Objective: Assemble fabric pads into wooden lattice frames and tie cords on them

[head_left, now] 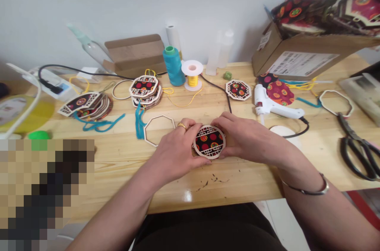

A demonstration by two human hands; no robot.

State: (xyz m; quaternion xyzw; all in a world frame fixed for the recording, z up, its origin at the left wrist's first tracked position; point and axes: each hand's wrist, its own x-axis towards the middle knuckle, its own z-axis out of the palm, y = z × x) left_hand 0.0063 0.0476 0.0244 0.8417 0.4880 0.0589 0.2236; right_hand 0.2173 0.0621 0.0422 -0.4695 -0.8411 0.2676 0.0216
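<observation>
- Round ornament (209,142) sits between your fingers, patterned face up; can't tell if it rests on the wood or is lifted.
- Your left hand (175,148): pinching the left rim, thumb along the near edge.
- Your right hand (246,138): pinching the right rim, thumb at the near-right edge.
- Near side: wood runs from your thumbs to the front edge; dark scraps (212,181) lie on it.
- Left: octagonal frame (162,116) just beside your left fingers, partly hidden.
- Right is tight: glue gun (282,110) just past your right knuckles, scissors (354,136) farther out.
- Beyond your fingertips: patterned octagon (238,90), yellow spool (192,80), teal spool (173,69).
- Surface: pale wood table (118,172), shiny spot nearer you than your thumbs.
- Room: pale wall (148,1) past everything; stuffed cardboard box (273,53) beyond your right fingers.
</observation>
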